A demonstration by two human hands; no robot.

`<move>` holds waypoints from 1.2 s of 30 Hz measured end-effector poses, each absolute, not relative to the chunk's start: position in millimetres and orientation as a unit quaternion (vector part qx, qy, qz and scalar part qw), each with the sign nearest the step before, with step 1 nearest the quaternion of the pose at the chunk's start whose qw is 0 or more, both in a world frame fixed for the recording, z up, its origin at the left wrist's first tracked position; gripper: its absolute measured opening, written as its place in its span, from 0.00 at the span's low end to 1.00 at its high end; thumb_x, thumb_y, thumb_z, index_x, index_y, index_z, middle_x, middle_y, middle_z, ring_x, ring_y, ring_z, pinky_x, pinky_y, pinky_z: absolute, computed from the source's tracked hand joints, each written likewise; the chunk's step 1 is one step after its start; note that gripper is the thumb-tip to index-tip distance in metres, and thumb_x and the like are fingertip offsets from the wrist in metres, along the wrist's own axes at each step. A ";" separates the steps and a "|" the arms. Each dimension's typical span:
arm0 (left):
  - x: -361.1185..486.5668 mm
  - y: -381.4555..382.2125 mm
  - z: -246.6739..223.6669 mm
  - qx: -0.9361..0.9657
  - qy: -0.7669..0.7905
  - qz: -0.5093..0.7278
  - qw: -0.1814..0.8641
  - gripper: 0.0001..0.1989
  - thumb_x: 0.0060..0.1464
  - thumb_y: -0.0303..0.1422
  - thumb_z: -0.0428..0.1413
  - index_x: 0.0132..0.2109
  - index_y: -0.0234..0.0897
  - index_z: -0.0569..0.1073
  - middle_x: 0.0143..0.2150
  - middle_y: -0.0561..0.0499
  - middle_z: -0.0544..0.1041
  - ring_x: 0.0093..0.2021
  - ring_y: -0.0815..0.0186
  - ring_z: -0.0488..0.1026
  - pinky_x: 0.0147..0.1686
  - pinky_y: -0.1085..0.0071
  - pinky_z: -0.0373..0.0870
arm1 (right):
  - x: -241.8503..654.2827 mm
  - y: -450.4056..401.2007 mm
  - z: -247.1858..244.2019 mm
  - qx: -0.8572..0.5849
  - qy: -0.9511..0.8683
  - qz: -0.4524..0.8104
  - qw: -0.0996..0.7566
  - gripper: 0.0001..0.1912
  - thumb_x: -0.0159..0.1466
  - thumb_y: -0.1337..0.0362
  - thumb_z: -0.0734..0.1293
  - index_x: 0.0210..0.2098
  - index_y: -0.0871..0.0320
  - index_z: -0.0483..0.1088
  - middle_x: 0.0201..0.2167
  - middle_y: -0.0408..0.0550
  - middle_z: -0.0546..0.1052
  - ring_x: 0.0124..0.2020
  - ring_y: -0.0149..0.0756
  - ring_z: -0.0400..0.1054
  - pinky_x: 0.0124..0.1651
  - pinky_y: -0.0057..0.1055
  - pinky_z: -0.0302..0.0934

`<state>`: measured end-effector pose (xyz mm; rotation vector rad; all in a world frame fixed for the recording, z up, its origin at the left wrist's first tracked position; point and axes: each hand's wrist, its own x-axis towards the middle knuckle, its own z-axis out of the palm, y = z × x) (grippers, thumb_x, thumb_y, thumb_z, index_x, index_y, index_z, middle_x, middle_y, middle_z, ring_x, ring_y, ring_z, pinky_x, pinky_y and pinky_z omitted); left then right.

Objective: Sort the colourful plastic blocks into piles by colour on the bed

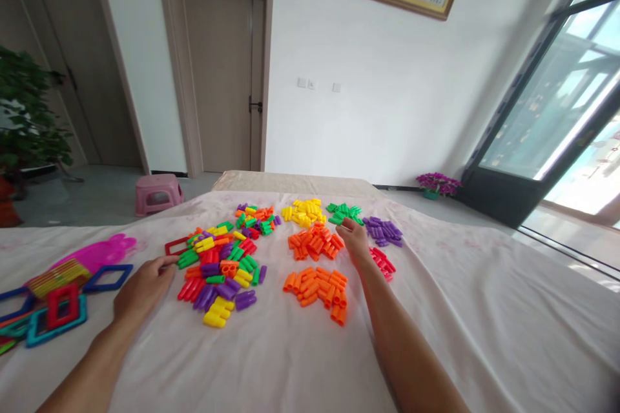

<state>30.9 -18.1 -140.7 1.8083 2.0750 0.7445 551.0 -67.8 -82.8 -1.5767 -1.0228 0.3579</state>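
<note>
My left hand (148, 284) is at the left edge of a mixed-colour pile of bullet-shaped plastic building blocks (225, 264). Its thumb and index finger close at a green block (186, 261) there. Across the table, my right hand (354, 240) reaches over the sorted blocks, fingers pinched at a green block (335, 221) beside the green pile (346, 211). Around that hand lie orange blocks (314, 242), purple blocks (383, 231) and red blocks (382, 262), the red ones partly hidden by my forearm. Yellow blocks (304, 211) sit farther back, and a second orange pile (317, 289) is nearer.
A smaller mixed pile (256, 219) lies behind the large one. Magnetic-tile frames (58, 319) and a pink plastic item (92, 258) rest at the left on the pale tablecloth (242, 368). A pink stool (159, 193) stands on the floor beyond the table.
</note>
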 end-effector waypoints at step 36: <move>40.1 -28.3 -130.8 0.618 0.730 0.266 0.124 0.23 0.61 0.43 0.51 0.55 0.44 0.83 0.57 0.45 0.84 0.51 0.52 0.80 0.42 0.66 0.73 | 365.1 -119.0 -91.3 -0.512 -0.839 0.069 0.169 0.12 0.67 0.63 0.71 0.50 0.53 0.79 0.49 0.51 0.82 0.53 0.43 0.72 0.56 0.37 0.61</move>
